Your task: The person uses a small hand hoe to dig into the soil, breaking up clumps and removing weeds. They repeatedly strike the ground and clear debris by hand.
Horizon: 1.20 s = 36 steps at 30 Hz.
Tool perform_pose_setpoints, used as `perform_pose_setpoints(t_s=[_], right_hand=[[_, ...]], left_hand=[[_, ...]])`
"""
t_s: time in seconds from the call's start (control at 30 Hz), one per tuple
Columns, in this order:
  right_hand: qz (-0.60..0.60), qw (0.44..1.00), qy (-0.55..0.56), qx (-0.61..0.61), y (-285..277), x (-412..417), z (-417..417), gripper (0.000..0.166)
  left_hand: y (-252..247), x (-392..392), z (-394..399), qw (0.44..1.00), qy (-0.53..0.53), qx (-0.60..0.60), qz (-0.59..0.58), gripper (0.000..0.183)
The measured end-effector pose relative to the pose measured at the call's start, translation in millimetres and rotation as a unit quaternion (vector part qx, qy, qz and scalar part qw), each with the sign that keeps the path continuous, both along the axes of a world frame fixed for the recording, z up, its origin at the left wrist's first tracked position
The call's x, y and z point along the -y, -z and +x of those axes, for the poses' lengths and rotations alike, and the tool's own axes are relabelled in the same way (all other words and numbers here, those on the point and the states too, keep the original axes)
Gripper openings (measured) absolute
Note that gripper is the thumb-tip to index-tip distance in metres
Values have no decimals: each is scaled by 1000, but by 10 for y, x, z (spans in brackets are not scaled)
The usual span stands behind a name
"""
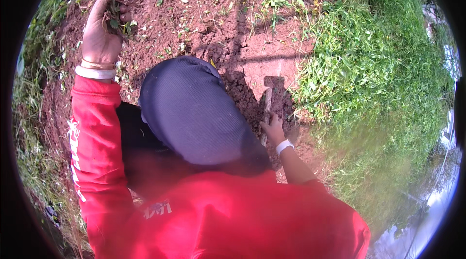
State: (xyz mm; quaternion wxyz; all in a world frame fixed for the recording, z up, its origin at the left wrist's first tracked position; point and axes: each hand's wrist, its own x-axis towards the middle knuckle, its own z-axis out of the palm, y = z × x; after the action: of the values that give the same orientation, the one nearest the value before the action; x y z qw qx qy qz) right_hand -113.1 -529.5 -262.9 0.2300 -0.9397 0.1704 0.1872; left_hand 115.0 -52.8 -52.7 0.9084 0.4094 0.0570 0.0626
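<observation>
My left hand (103, 28), at the upper left, is stretched out and curled around a small bunch of weeds (115, 19) with leaves and thin stems. Soil clings to its skin, and a white band (95, 72) circles the wrist above a red sleeve (98, 142). Low on the right, my right hand (273, 128) grips a slim wooden handle (268, 100) held close to the ground. Whatever working end the handle has cannot be made out. Around both hands lies loose reddish soil (164, 11) strewn with torn leaves.
Dense green grass and leafy weeds (364, 70) border the soil on the right. More plants (31, 113) line the left side. My knee in dark ribbed cloth (196, 113) fills the middle, between the arms. Scattered green stems (276, 0) lie along the top.
</observation>
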Motion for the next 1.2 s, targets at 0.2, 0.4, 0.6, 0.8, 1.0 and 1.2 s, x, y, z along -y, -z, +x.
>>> perform_pose_setpoints(t_s=[0.2,0.4,0.6,0.8,1.0,1.2], right_hand=[[339,895,276,-91,249,-25,-357,33],[223,960,164,30,-638,99,325,25],[264,891,98,356,-2006,-308,1643,35],[286,858,150,399,-1577,-737,1651,17],[142,987,63,-31,-174,-293,239,28],[135,990,-18,-42,-906,-432,851,34]], left_hand=[[-39,-34,-64,999,27,-19,-38,13],[-67,-167,-229,998,-13,-7,-55,12],[-15,-365,-183,993,10,-4,-115,11],[66,-442,-117,992,13,13,-127,11],[52,-452,-200,995,-23,-7,-102,12],[81,-529,-160,992,-39,-9,-119,12]])
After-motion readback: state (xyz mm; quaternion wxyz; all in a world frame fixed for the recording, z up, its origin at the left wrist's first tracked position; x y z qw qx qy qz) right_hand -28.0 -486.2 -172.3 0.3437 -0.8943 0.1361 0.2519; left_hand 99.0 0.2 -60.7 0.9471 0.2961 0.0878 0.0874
